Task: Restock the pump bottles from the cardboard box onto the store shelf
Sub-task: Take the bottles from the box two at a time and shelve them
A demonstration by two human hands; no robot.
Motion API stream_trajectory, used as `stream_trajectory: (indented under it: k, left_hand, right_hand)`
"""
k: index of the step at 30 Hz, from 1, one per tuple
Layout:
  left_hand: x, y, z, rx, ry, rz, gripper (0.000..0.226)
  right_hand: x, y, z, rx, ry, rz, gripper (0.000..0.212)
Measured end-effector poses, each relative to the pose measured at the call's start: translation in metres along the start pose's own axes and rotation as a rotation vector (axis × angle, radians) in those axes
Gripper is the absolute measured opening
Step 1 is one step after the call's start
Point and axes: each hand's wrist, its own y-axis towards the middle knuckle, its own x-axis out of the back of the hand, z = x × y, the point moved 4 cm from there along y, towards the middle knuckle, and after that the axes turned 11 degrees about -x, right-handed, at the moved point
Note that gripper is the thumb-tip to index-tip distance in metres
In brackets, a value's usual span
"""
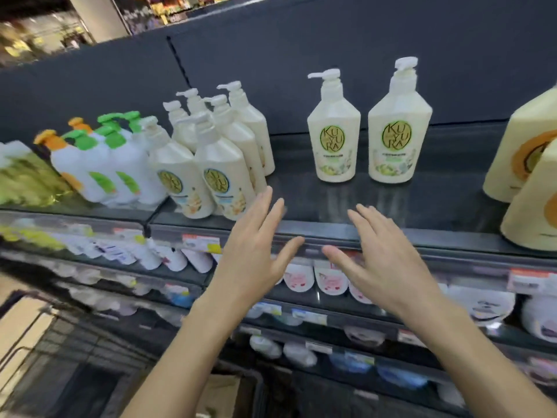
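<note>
Reaching up side by side, the left hand [256, 251] and the right hand [382, 260] are hovering in front of the shelf edge [331, 233]. Each grip is wide open, with fingers spread and nothing in it. The palms are facing each other a little, maybe getting ready to take or let go of a bottle.

At 12 o'clock from the hands, two cream pump bottles [334, 131] [399, 128] are standing upright on the top shelf, side by side but not touching, labels facing out so shoppers can read them. There is bare shelf in front of them, room for more bottles.

At 10 o'clock, a tight group of the same kind of bottles [223, 164] is standing in rows. Farther left, white bottles with green and orange pumps [99, 164] are packed close.

At 3 o'clock, big yellow bottles [530, 152] are filling the right end.

At 7 o'clock, low down, a brown cardboard box [220, 396] is sitting in a dark cart [90, 372], near enough for the hands. What is inside is hidden.
</note>
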Motion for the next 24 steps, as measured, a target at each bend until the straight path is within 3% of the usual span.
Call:
stream_trajectory:
  k: [4,10,17,24]
  left_hand:
    - [0.021,-0.091,0.023,0.092,0.131,0.103,0.075]
    - [0.083,-0.282,0.066,0.471,0.239,0.325,0.087]
    - [0.152,-0.478,0.086,0.722,0.227,0.363,0.078]
    - [0.161,-0.571,0.124,0.836,0.171,0.343,0.074]
  right_hand:
    - [-0.038,-0.031,0.063,0.125,0.002,0.018,0.098]
    - [-0.130,-0.122,0.176,0.329,-0.111,0.105,0.101]
    - [-0.227,-0.241,0.297,0.410,-0.178,0.268,0.097]
    - [-0.294,-0.289,0.360,0.461,-0.246,0.354,0.083]
